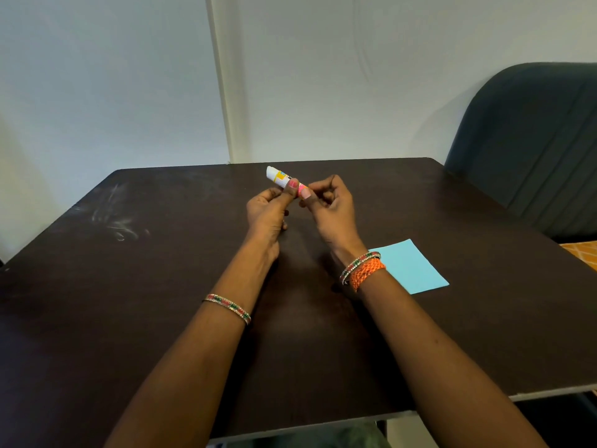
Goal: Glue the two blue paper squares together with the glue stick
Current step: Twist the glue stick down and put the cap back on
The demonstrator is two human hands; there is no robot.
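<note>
Both hands are raised over the middle of the dark table (161, 286), holding the glue stick (281, 180) between them. The left hand (266, 211) is clamped round the white body, thumb pressed on the label, with the stick's far end pointing toward eleven o'clock. The right hand (326, 205) pinches the pink end of the stick between thumb and fingertips. Whether that pink part is a cap or the twist base is too small to tell.

Blue paper (410, 268) lies flat on the table at about four o'clock from the hands, partly hidden by the right wrist with its orange bracelet (368, 273). Only one blue sheet shows; a second may lie under it or under the arm.

By the look of it, the step in hand is readying the glue stick, opening or winding it. No glue is on the paper yet. Next calls for baring the glue, then bringing the stick down toward four o'clock and rubbing it across one square
</note>
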